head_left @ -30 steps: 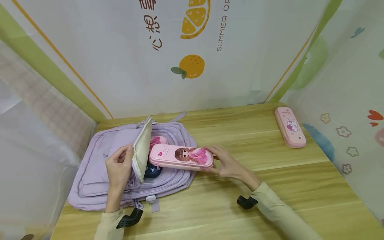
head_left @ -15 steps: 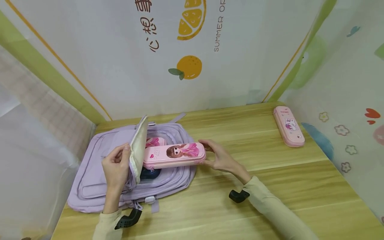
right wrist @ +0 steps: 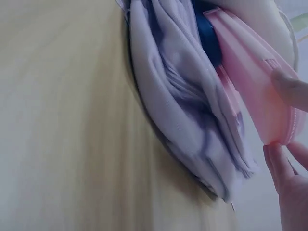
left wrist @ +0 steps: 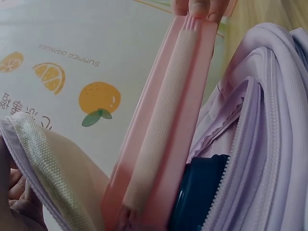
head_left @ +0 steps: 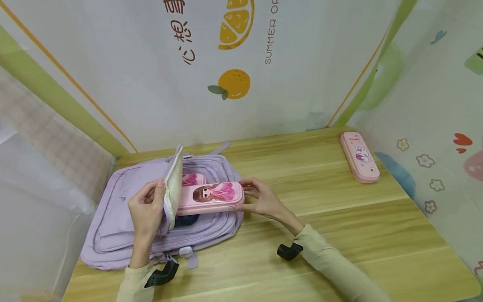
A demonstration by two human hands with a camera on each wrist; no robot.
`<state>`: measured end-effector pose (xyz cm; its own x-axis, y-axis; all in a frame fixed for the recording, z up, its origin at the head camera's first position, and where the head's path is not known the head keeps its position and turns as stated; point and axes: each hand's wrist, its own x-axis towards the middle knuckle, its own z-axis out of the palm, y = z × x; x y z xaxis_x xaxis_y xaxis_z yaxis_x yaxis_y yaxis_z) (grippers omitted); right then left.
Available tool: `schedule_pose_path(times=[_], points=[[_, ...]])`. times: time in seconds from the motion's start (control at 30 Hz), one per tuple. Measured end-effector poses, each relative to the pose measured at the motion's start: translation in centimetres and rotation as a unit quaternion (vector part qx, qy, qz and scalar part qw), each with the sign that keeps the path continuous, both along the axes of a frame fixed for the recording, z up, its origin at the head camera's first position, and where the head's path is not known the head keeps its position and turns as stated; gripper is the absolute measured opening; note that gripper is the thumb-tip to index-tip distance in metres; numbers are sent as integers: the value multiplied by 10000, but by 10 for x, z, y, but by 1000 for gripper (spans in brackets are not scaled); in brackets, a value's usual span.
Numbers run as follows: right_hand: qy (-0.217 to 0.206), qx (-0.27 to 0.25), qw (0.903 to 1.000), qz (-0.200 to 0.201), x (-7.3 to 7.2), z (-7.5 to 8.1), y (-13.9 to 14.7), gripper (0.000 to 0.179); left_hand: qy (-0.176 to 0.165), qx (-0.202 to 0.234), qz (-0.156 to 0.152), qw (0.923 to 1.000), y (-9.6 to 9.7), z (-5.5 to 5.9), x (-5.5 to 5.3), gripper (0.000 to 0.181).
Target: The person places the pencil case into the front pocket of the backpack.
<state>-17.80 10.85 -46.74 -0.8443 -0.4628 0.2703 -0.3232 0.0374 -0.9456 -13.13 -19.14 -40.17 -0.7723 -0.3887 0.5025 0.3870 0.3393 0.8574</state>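
Observation:
A lilac backpack [head_left: 124, 209] lies on the table with its front flap [head_left: 173, 188] raised. My left hand [head_left: 147, 209] pinches the edge of that flap and holds it up. In my right hand [head_left: 264, 201] is the end of a pink pencil case [head_left: 215, 196] with a doll picture; its far end goes under the flap into the opening. Behind it, inside the bag, shows a second pink case [head_left: 194, 179] with similar printing. A dark blue rounded object [left wrist: 202, 192] sits beside the held case in the left wrist view; its kind cannot be told.
Another pink pencil case [head_left: 360, 157], printed with a rabbit, lies at the table's back right. A printed curtain [head_left: 286, 92] hangs behind the wooden table [head_left: 320, 209]. A strap buckle [head_left: 185, 251] lies at the bag's near side.
My right hand has moved left, sliding the pencil case farther under the flap. The left hand keeps holding the flap up. The view has shifted slightly.

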Motion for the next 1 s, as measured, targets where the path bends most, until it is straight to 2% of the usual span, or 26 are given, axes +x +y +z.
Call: schedule_pose_path(times=[0.13,0.37,0.53,0.6,0.83,1.0], points=[[-165,-313,9992,175,5,-2,-15,64,9,-41,0,10000,0,0,0,16],[41,-416,9978,523,9,-3,-35,50,-82,51,-66,9999,2,1,3,18],[605,-68,9978,252,7,-3,-44,47,-6,87,-81,9999,2,1,4,18],[654,42,9978,107,6,-4,-48,48,19,101,-80,9999,2,1,4,18],[36,-511,9986,-144,4,-5,-68,57,64,165,-172,9997,3,1,4,18],[-4,-601,9978,-285,6,-3,-83,59,119,227,-226,9994,3,1,4,18]])
